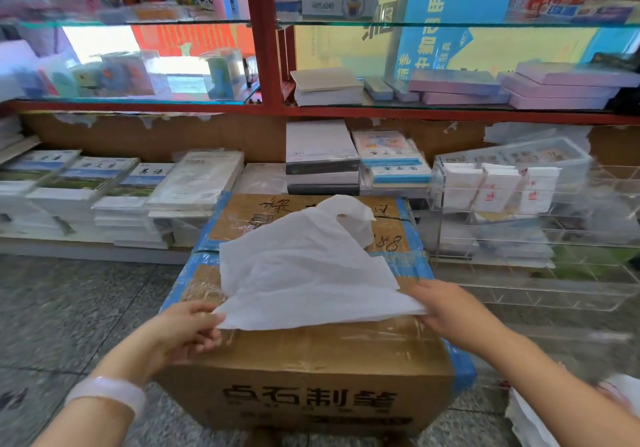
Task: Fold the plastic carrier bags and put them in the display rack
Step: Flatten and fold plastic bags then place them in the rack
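A white plastic carrier bag (304, 266) lies spread over the top of a taped cardboard box (311, 370), its handle end pointing away from me. My left hand (188, 327) pinches the bag's near left corner. At the near right corner my right hand (446, 308) grips the bag's edge. The near edge is lifted a little off the box. To the right stands a clear acrylic display rack (519, 211) with compartments; folded white bags with red print (498, 187) sit in its upper row.
Stacks of books and notebooks (114, 190) line a low shelf behind the box. Glass shelves with red frames (266, 48) rise above. More white plastic (530, 422) lies at the lower right. Grey stone floor (69, 308) spreads to the left.
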### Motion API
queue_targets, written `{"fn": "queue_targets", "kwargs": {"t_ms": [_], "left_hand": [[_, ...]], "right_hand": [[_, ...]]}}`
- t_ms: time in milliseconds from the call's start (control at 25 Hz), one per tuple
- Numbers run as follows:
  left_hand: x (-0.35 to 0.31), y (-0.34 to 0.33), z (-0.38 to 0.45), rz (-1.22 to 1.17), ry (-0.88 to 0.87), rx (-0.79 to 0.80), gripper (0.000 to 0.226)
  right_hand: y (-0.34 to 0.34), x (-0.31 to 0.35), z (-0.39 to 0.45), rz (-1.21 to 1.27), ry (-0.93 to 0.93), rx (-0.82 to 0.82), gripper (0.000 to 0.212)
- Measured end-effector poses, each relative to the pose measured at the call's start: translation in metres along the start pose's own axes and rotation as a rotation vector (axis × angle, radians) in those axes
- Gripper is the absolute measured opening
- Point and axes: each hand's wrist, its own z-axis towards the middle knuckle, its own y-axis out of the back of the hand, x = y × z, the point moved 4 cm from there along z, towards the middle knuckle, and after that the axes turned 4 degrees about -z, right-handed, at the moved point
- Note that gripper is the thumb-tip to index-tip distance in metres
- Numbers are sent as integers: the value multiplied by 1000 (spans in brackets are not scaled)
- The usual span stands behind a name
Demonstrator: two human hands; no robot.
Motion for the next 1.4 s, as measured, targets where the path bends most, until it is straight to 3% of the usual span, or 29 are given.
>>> {"fn": "queue_targets", "kwargs": {"t_ms": [120,200,360,440,480,560,640,680,800,920,1040,1160,1200,1320,1400], "left_hand": [[-9,9,2,-247,-96,-49,13],[-6,6,2,-228,-49,-41,14],[7,5,-2,405,100,35,31],[-6,13,0,621,-28,-59,37],[-17,14,4,638,-155,-180,37],[-34,14,18,330,-291,-406,35],[-35,-3,42,-148,-191,-337,41],[-31,-11,57,-267,-122,-270,44],[-31,-20,91,-329,-41,-335,36],[-40,-18,106,-227,-120,-436,19],[-44,-32,104,42,-229,-262,22],[-42,-35,98,280,-332,-128,37],[-40,-33,96,197,-328,-86,40],[-39,-24,90,-347,-212,33,45],[-46,-20,80,-503,-164,76,43]], "right_hand": [[12,-13,0,-251,-78,-144,26],[9,-17,-1,-391,-120,-57,30],[-16,-20,-22,-213,-205,408,71],[-3,-22,-26,-30,-217,437,76],[9,-24,-21,56,-224,389,74],[30,-22,0,383,-290,208,59],[38,-16,29,679,-387,30,44],[35,-13,45,750,-447,-12,41],[12,-9,81,880,-581,-85,45],[-4,-19,98,858,-643,-153,54],[-9,-27,107,932,-640,-241,71],[-13,-32,118,784,-600,-244,79],[-15,-30,120,712,-581,-245,72],[-20,-25,125,644,-543,-310,31],[-17,-30,127,900,-628,-341,20]]}}
